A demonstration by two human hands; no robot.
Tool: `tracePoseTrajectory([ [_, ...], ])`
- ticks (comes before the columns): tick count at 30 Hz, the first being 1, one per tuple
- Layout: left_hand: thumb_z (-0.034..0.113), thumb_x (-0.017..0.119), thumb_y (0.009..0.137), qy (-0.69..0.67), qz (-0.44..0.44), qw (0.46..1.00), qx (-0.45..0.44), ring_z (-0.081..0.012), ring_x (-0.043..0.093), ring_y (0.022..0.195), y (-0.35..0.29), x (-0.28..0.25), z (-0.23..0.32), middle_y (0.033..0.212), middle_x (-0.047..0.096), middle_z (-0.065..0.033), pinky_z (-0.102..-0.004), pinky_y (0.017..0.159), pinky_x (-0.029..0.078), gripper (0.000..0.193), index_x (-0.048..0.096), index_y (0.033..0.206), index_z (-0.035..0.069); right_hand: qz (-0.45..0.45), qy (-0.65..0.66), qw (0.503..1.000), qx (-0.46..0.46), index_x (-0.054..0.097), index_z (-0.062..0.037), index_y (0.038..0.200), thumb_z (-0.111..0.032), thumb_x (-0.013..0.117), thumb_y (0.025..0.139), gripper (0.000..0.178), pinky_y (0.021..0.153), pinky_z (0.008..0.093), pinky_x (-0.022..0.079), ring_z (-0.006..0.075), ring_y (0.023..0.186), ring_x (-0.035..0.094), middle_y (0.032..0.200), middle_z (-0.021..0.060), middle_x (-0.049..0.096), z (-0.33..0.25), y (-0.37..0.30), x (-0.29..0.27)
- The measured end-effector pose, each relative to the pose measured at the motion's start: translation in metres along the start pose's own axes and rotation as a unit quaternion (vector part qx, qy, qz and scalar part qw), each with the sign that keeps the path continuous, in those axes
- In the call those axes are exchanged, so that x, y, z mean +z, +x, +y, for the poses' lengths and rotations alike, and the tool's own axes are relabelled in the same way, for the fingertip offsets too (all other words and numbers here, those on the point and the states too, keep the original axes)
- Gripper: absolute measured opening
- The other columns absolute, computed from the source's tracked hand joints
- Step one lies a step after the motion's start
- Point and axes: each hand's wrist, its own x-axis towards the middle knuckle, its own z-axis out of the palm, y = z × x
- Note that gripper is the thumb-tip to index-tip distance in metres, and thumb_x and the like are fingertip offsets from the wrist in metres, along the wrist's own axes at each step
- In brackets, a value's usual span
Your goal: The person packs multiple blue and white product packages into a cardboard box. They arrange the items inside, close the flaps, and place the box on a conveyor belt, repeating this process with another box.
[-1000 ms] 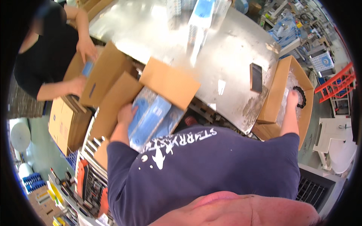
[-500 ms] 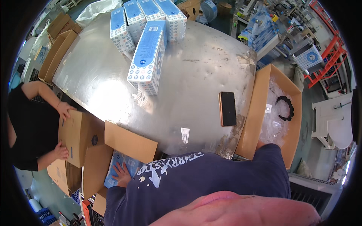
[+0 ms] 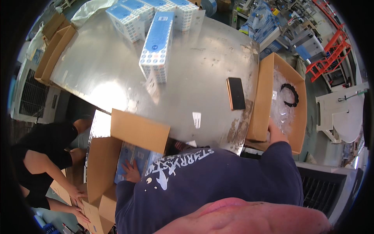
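Observation:
My left hand (image 3: 131,171) lies with spread fingers on blue packages (image 3: 126,154) inside an open cardboard carton (image 3: 102,167) at my left. One wide flap (image 3: 140,130) of that carton sticks out over the table edge. On my other side, my right hand (image 3: 276,132) reaches into a long cardboard box (image 3: 261,105) of clear plastic pieces (image 3: 281,111). Its fingers are mostly hidden, so any hold is unclear. A black ring-shaped band (image 3: 298,95) rests on the plastic.
A metal table (image 3: 187,82) spreads ahead, bearing a phone (image 3: 236,93), a white label (image 3: 196,120) and several blue-and-white boxes (image 3: 157,43). At far left a long carton (image 3: 54,52) stands along the table edge. A co-worker (image 3: 50,144) bends beside my left carton, hands on another carton (image 3: 93,218).
The co-worker has bent down, and the carton they held upright is no longer beside mine. More of my right hand shows. My left hand stays on the packages. The whole view has shifted slightly.

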Motion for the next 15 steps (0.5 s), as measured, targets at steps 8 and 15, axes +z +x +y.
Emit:
tracePoseTrajectory([
  [8,0.032,0.076,0.071,-0.386,-0.056,0.919,0.052,-0.0444,0.027,0.134,0.01,-0.034,-0.038,0.146,0.026,-0.0266,-0.047,0.103,0.037,0.086,0.034,0.141,0.004,0.32,0.342,0.808,-0.358,0.06,0.0003,0.088,-0.019,0.057,0.091,0.02,0.052,0.0293,0.05,0.0121,0.055,0.053,0.067,0.003,0.055,-0.096,-0.154,-0.084],
  [15,0.052,0.066,0.076,-0.292,-0.072,0.942,0.148,-0.0467,0.033,0.131,0.011,-0.084,-0.016,0.139,0.029,-0.0386,-0.0527,0.106,0.03,0.084,0.036,0.141,0.008,-0.359,0.273,0.649,-0.612,0.061,-0.0002,0.101,-0.011,0.057,0.092,0.015,0.068,0.0316,0.055,0.0155,0.074,0.063,0.091,0.0104,0.065,-0.289,-0.341,0.115],
])
